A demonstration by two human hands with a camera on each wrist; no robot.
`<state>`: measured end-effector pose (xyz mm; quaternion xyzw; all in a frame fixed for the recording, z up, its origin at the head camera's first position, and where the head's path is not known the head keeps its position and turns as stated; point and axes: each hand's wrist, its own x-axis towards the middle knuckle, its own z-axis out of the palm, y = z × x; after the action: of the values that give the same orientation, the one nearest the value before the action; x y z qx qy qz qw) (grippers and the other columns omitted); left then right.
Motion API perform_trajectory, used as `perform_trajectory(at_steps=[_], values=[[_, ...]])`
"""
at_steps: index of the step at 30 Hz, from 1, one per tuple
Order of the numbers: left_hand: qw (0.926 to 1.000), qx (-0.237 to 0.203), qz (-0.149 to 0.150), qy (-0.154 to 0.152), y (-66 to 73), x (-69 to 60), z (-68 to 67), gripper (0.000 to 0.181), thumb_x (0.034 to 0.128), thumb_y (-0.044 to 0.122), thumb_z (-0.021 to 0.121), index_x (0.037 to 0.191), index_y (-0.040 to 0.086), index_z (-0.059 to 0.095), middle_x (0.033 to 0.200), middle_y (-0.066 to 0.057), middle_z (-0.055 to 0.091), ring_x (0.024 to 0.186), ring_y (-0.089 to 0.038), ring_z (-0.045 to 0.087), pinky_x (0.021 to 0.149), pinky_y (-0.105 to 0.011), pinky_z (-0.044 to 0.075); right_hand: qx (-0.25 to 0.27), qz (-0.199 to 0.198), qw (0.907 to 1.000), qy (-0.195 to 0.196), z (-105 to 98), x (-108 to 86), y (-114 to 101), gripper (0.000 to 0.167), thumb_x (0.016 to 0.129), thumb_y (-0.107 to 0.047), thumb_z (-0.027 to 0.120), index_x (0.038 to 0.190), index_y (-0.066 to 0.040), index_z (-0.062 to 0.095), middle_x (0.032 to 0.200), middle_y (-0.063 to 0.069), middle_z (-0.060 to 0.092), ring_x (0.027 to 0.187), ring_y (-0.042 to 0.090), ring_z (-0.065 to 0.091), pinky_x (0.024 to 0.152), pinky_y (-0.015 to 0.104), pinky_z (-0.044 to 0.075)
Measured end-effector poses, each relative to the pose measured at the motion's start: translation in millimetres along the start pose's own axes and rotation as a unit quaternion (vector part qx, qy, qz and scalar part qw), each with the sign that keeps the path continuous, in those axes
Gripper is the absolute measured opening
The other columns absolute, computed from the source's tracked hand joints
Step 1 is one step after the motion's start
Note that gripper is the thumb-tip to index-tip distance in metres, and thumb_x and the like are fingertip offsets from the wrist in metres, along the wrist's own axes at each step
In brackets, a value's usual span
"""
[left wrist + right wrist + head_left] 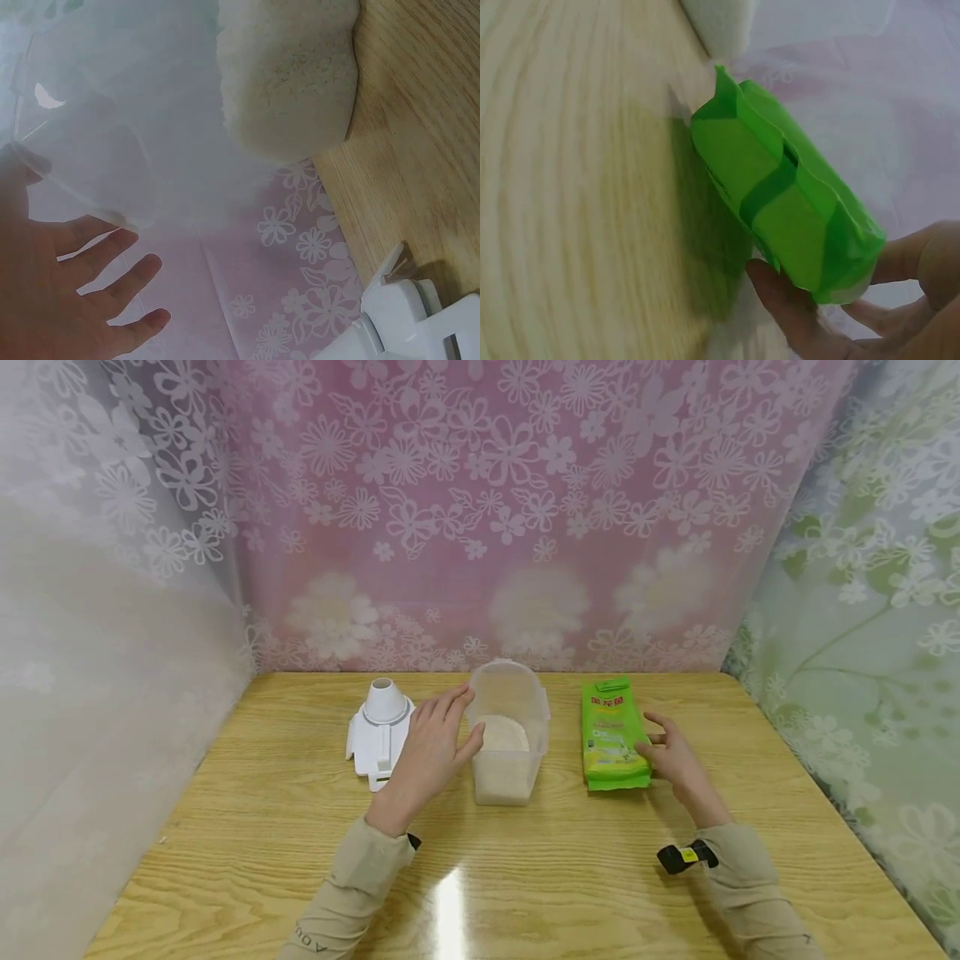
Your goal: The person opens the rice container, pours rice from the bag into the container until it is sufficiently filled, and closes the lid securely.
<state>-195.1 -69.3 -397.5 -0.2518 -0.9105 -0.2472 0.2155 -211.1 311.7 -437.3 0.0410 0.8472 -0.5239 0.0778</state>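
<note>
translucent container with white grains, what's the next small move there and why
Perhaps curl the left hand more firmly around the translucent container: its fingers are only fairly straight at the rim, while the right hand grips the green packet.

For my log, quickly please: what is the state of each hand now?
Left hand: open, touching the tall translucent plastic container.
Right hand: touching the green rectangular plastic bag; grip cannot be told.

The left forearm [352, 877] and right forearm [750, 885] reach from the near side, slanting inward. The left hand [431, 743] extends far and right, fingers lengthened, thumb spread apart. The right hand [678, 764] angles far and left, thumb and fingers bent in a pinch.
</note>
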Motion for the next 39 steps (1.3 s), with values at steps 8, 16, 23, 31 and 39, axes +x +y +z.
perform_trajectory(at_steps=[8,16,23,31,39], values=[[1.0000,-0.003,-0.002,0.000,-1.7,0.5,0.7,0.051,0.1052,0.032,0.051,0.145,0.001,0.051,0.151,-0.014,0.048,0.132,-0.037,0.049,0.112,-0.057,0.036,-0.034,-0.001,0.9993,0.017,-1,-0.3,4,0.072,0.105,-0.008,0.049,0.161,0.002,0.005,0.150,0.044,0.021,0.133,0.058,0.035,0.094,0.054,0.048],[1.0000,-0.006,-0.001,0.006,-2.3,0.8,1.1,0.050,0.1048,0.031,0.052,0.144,0.001,0.052,0.150,-0.015,0.049,0.131,-0.037,0.049,0.111,-0.057,0.036,-0.066,-0.033,0.9968,0.030,-3,1.2,-2,0.069,0.104,-0.005,0.051,0.159,0.006,0.012,0.154,0.044,0.013,0.139,0.062,0.019,0.108,0.070,0.029],[1.0000,-0.005,-0.001,0.008,-1.7,0.0,0.8,0.050,0.1045,0.031,0.053,0.143,0.000,0.053,0.149,-0.016,0.050,0.130,-0.038,0.050,0.111,-0.057,0.036,-0.158,-0.189,0.9643,0.097,11,-7.5,-32,0.054,0.102,-0.010,0.060,0.148,0.009,0.040,0.147,0.036,0.040,0.133,0.055,0.037,0.104,0.068,0.035],[0.9999,-0.009,-0.006,-0.002,-1.4,-0.5,-0.2,0.050,0.1053,0.032,0.051,0.145,0.001,0.051,0.152,-0.014,0.048,0.133,-0.037,0.048,0.113,-0.056,0.035,-0.167,-0.301,0.9299,0.130,47,-30.1,-81,0.046,0.100,-0.008,0.063,0.143,0.002,0.052,0.135,0.029,0.054,0.118,0.046,0.051,0.089,0.063,0.045],[0.9999,-0.006,-0.008,-0.008,-0.4,-0.2,-0.6,0.051,0.1055,0.033,0.051,0.146,0.002,0.050,0.153,-0.013,0.047,0.133,-0.037,0.047,0.113,-0.056,0.034,-0.171,-0.401,0.8904,0.130,77,-36.6,-99,0.047,0.095,-0.007,0.069,0.140,-0.001,0.056,0.138,0.020,0.057,0.129,0.042,0.049,0.105,0.062,0.037]])
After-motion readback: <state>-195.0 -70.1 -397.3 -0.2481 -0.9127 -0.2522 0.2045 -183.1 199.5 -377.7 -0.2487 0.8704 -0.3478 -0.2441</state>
